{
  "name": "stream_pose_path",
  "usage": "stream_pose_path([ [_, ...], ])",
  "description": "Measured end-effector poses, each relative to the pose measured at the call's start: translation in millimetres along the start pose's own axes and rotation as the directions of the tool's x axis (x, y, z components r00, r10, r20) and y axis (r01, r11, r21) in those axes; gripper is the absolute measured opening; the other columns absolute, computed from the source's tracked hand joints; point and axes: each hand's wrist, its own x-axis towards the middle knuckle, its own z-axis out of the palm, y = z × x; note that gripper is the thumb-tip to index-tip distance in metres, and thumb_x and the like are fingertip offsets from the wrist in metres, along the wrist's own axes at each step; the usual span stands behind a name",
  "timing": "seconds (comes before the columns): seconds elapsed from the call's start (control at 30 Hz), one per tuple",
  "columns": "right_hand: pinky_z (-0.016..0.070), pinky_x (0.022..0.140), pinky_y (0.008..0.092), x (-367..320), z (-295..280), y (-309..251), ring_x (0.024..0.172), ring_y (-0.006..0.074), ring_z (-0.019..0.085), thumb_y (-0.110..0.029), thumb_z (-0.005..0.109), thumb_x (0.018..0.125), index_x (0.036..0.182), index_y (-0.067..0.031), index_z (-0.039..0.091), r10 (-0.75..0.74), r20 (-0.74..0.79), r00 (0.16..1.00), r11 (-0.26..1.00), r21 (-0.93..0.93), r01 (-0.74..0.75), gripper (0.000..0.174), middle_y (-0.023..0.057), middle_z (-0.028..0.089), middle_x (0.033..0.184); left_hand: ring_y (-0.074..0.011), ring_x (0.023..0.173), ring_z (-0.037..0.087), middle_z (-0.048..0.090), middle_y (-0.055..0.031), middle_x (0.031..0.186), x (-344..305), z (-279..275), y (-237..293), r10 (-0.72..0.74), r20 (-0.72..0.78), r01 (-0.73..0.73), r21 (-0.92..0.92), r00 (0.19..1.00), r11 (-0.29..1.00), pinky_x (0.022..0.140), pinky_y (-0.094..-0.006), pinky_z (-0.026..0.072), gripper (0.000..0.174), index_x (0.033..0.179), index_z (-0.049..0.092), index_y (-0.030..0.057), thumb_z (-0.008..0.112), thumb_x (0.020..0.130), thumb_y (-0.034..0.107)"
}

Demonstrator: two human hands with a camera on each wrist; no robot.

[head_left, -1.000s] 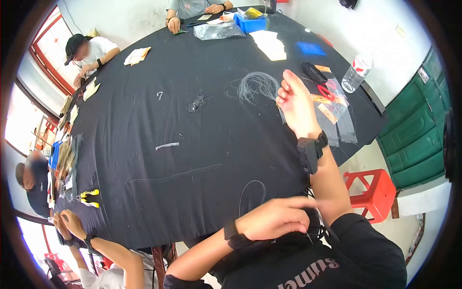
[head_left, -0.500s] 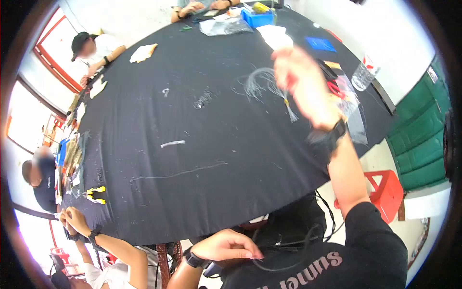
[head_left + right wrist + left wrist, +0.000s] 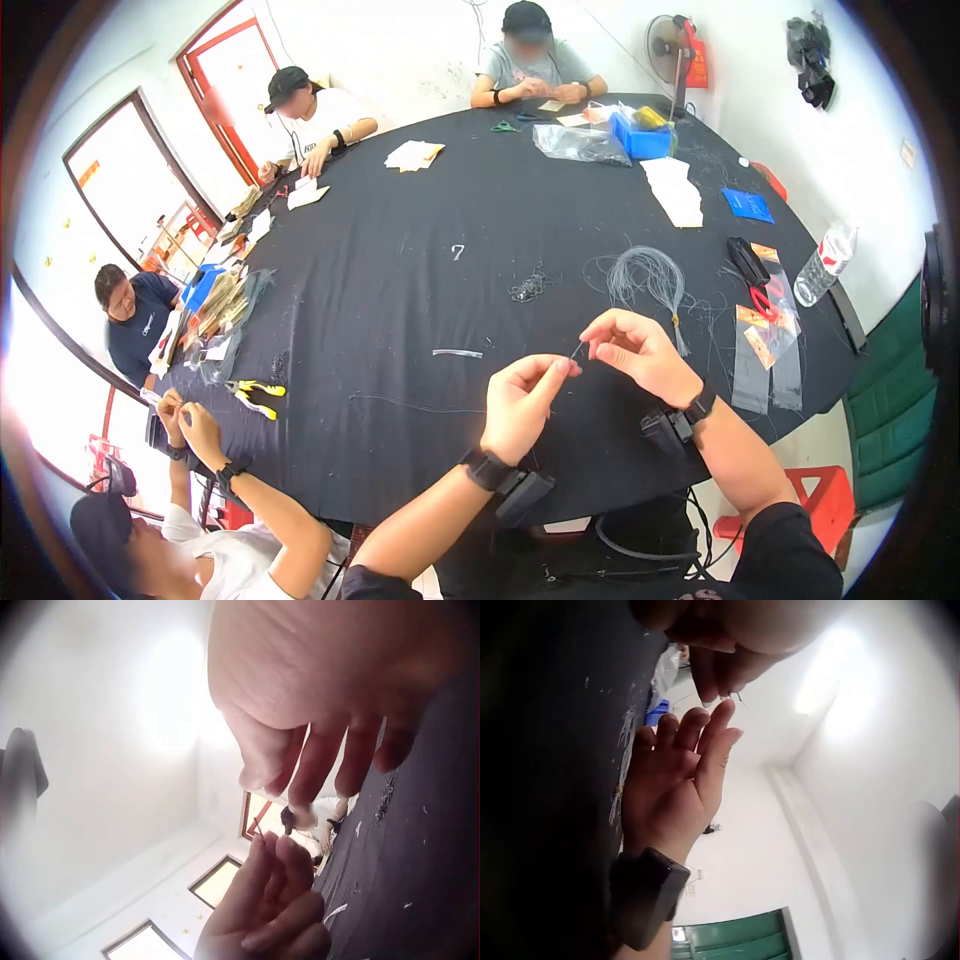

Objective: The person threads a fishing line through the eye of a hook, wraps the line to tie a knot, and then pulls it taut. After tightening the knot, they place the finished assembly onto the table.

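In the head view, my left hand is raised over the near part of the black table, thumb and forefinger pinching a thin dark wire-like piece. A fine strand hangs below that hand. My right hand is close on its right, fingers loosely bent, fingertips right at the piece. In the left wrist view the right hand shows its palm, with thumb and forefinger apart. The piece's tip looks bent like a small hook there. Beyond the hands lie a bundle of clear line and a tangled dark pile.
Red scissors, plastic packets and a water bottle are at the right. A short clear strip and yellow-handled pliers lie leftward. Several people sit around the table; a red stool stands at right.
My left hand has risen from near my lap to above the table. The right hand has come back from the bundle of line to meet it. The head view has tilted up and turned left.
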Motion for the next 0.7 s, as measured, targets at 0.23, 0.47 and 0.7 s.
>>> stream_pose_path([
  [0.23,0.0445,0.073,0.0217,-6.3,-2.1,-5.3,0.079,0.0059,0.056,-0.018,0.058,0.099,0.106,-0.0048,0.065,0.018,-0.204,0.979,0.996,0.086,-0.001,0.017,-0.0024,0.062,0.086,0.0012,0.054,0.042,0.071,-0.0004,0.087,1.1,-11.9,-10.8,-0.036,0.031,0.038,-0.053,0.999,0.998,0.047,-0.0160,0.0330,0.021,0.095,0.070,0.0017,0.062,0.097,0.020],
  [0.47,0.0359,0.058,0.0300,-44.7,71.6,-34.1,0.060,0.0137,0.039,-0.025,0.052,0.091,0.095,-0.0133,0.056,0.319,0.014,0.948,0.198,0.977,-0.081,0.013,-0.0036,0.036,0.064,0.0016,0.054,0.042,0.071,-0.0019,0.089,1.7,-12.2,-13.3,-0.005,0.046,0.010,-0.093,0.999,0.996,0.047,-0.0158,0.0319,0.021,0.095,0.070,0.0021,0.062,0.097,0.022],
  [0.7,0.0422,0.063,0.0229,24.2,12.2,12.5,0.068,0.0090,0.055,-0.006,0.060,0.091,0.106,-0.0054,0.061,-0.327,-0.263,0.908,0.840,-0.520,0.152,0.016,0.0001,0.056,0.078,0.0013,0.054,0.042,0.072,-0.0018,0.090,4.7,-19.0,-13.9,0.024,0.006,-0.023,-0.106,1.000,0.994,0.048,-0.0159,0.0329,0.020,0.095,0.070,0.0025,0.062,0.097,0.020],
])
